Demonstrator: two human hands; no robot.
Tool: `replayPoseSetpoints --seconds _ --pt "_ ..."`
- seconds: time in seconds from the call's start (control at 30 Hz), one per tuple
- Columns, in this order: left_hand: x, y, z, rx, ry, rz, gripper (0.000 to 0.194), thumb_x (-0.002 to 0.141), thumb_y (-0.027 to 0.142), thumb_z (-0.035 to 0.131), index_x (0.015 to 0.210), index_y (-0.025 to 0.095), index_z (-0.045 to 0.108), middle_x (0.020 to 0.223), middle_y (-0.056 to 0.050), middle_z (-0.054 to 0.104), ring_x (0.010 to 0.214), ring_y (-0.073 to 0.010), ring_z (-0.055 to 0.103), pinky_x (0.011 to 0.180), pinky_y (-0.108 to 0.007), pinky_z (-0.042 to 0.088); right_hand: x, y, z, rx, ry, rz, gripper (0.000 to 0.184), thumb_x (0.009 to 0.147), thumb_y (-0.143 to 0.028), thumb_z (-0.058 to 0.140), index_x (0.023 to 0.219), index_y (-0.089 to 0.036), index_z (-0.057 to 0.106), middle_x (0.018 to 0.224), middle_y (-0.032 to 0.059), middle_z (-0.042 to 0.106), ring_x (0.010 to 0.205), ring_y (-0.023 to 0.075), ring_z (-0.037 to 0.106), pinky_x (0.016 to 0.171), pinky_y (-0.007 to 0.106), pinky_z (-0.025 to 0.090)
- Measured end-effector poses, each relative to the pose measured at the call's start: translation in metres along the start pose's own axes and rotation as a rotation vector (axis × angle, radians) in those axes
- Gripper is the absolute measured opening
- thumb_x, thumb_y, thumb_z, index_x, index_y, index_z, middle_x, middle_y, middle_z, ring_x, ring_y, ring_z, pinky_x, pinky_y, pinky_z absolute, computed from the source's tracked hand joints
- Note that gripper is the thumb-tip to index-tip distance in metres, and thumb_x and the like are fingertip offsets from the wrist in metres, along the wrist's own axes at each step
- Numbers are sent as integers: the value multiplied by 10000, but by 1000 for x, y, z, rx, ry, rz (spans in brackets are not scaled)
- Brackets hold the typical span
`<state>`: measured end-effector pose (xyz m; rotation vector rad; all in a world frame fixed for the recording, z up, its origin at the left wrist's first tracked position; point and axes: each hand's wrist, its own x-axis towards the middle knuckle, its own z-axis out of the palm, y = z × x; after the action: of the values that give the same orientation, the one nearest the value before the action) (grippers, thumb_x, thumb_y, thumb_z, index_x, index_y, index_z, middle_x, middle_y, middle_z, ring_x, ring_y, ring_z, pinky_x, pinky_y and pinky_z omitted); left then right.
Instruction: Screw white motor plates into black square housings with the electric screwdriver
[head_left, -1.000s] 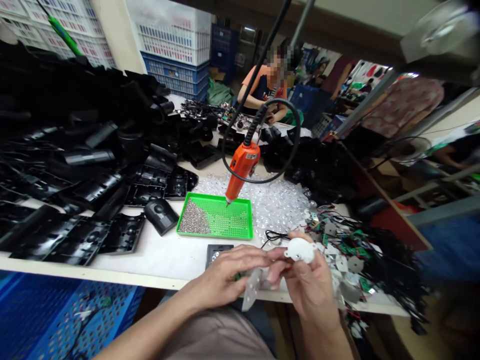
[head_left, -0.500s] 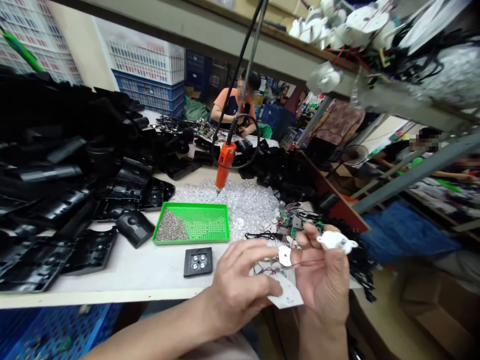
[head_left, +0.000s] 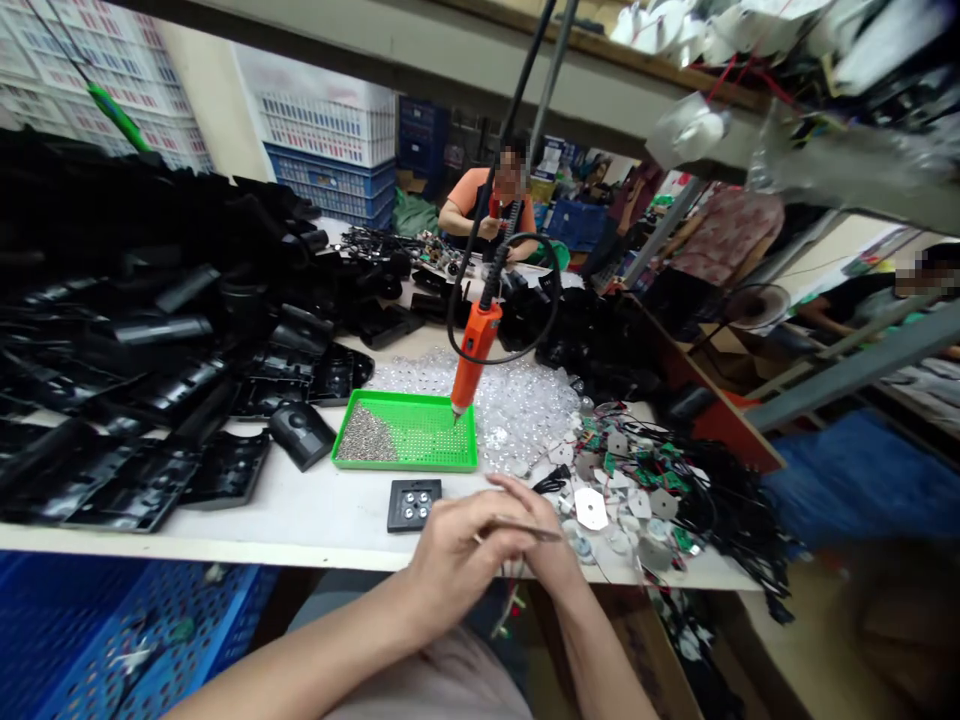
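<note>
Thin metal sliver point(head_left: 525, 531) across L hand point(head_left: 457, 560), R hand point(head_left: 559, 565) partly hidden, grips unclear, PCB pile point(head_left: 630, 480) just beside

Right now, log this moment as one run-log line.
left hand: pinching slim metal piece | right hand: against left hand | nearby: black square plate, loose circuit boards

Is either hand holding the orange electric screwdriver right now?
No, the orange electric screwdriver hangs on its cable with its tip over the green tray, apart from the left hand and right hand.
</note>
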<state>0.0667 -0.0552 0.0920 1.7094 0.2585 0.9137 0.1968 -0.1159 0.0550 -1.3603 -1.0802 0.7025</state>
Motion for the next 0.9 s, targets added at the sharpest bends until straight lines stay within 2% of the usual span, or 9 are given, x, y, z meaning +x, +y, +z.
replayPoseSetpoints --seconds 0.1,0.23,0.3,0.4,0.47,0.57,0.7,0.8,0.9 --pt "-16 -17 -7 -85 184 -262 231 883 382 608 825 178 700 687 -8 677 527 -108 583 524 -215 486 -13 10 -1 94 -73 109 476 869 -526 576 1230 -221 629 1110 106 716 1069 247 661 903 380 543" --pt "-38 -33 -20 -133 295 -452 220 855 349 619 759 167 698 605 3 640 527 -117 572 524 -227 480 -26 28 19 374 -229 235 668 835 -644 540 1324 -188 525 1087 135 715 1004 272 683 881 435 544" --pt "-45 -35 -27 -83 315 -486 206 859 325 610 778 172 722 639 -13 670 578 -135 608 571 -246 501 -26 33 36 343 -263 278 656 771 -600 661 1273 -193 555 1131 129 701 1036 268 672 914 422 534" --pt "-48 -31 -39 106 302 -360 166 843 300 633 809 200 761 770 -44 729 764 -184 659 734 -297 523 -23 35 61 169 -263 269 567 735 -402 767 1227 -196 578 1156 122 693 1038 249 675 921 391 540" --pt "-48 -30 -46 209 332 -333 172 846 317 629 834 206 759 804 -46 736 804 -198 657 768 -308 518 -23 36 72 86 -179 174 505 833 -331 669 1296 -199 518 1034 101 726 875 205 712 788 342 587" --pt "-52 -36 -59 205 373 -524 233 882 368 583 957 193 718 871 -34 738 796 -194 665 742 -293 531 -27 39 76 -228 -31 -166 540 887 -207 591 1399 -223 421 796 33 715 611 140 665 581 243 554" --pt "-68 -56 -80 128 163 -672 339 918 409 509 1072 175 700 941 -52 751 858 -220 682 796 -336 549 -31 47 64 -683 -146 -620 495 859 -106 614 1337 -214 540 689 27 668 584 146 629 530 233 492" --pt "-80 -72 -98 354 126 -639 402 953 412 437 1249 208 617 1031 -75 732 945 -240 665 881 -418 527 -26 55 54 -782 -116 -660 527 868 -73 585 1372 -209 508 676 27 660 557 145 609 514 242 472" --pt "-81 -91 -110 645 109 -488 555 864 435 604 1369 233 495 1264 -113 626 1164 -290 565 997 -491 449 -15 65 51 -890 -43 -662 575 865 -62 585 1406 -212 463 716 37 672 584 152 615 548 258 474"
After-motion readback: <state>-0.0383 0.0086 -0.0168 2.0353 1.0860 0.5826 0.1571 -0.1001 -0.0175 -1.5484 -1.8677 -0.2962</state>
